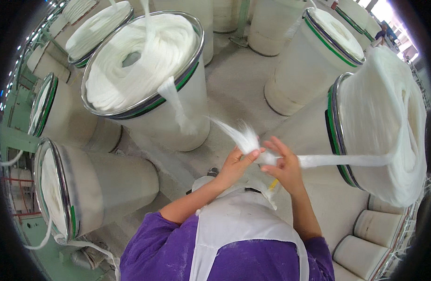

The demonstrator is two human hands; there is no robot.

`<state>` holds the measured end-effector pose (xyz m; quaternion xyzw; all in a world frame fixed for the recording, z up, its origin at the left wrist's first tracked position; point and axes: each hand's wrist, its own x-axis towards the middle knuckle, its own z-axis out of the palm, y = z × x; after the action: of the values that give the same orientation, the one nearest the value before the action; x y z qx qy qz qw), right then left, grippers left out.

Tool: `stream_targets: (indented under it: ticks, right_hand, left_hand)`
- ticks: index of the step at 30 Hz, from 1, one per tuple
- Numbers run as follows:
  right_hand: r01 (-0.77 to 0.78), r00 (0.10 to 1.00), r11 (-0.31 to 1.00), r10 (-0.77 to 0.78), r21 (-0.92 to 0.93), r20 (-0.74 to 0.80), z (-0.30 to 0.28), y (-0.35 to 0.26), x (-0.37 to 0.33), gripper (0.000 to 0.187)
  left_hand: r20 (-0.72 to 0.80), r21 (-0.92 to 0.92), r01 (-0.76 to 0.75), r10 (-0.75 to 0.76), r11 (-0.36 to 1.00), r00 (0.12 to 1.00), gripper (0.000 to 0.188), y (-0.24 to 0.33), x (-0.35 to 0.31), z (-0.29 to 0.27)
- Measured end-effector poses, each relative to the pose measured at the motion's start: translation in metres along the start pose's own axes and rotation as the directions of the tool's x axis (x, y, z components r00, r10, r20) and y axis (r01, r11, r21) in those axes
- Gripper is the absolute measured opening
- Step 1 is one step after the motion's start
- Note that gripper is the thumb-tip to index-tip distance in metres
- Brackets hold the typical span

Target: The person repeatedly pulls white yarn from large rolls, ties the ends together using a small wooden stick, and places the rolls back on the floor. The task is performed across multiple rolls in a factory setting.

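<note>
We have both hands raised in front of our chest, and between them runs a soft white fibre strand (346,160), a thick untwisted rope of fibre. Our left hand (234,164) is closed on the strand near its loose end, thumb pressed against the fingers, and beyond that grip the frayed tuft (236,133) fans out to the upper left. Our right hand (283,166) pinches the same strand just beside the left, some fingers spread open while thumb and forefinger hold it. From the right hand the strand leads level to the right, up onto the heaped coil of the right-hand can (337,126). A second loose end (178,110) hangs down the side of the big can (178,117) ahead of us, apart from our hands. As we judge it, the work is at an early stage: one end is in hand and teased open, while the hanging end is untouched and nothing is joined to it yet. Counting, we see one strand held, one end dangling, and about seven tall white cans filled with coiled fibre around us on the floor (234,89), with a few more drum shapes at the lower right too cropped to count surely. We wear a purple top and a white apron (239,225).
</note>
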<state>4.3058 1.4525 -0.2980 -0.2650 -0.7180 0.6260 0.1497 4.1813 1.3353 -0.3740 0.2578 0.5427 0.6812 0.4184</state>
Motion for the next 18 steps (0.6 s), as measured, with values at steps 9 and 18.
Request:
stream_targets:
  ticks: [9,18]
  right_hand:
    - [-0.356,0.926,0.915,0.317,0.189,0.205,-0.013,0.029,0.02,0.021]
    - [-0.305,0.952,0.894,0.295,0.329,0.081,-0.038,0.043,0.017,0.024]
  left_hand:
    - [-0.808,0.41,-0.049,0.388,0.911,0.443,0.041,-0.02,0.032,-0.152]
    - [-0.326,0.261,0.096,-0.006,0.961,0.945,0.041,-0.089,0.059,-0.12]
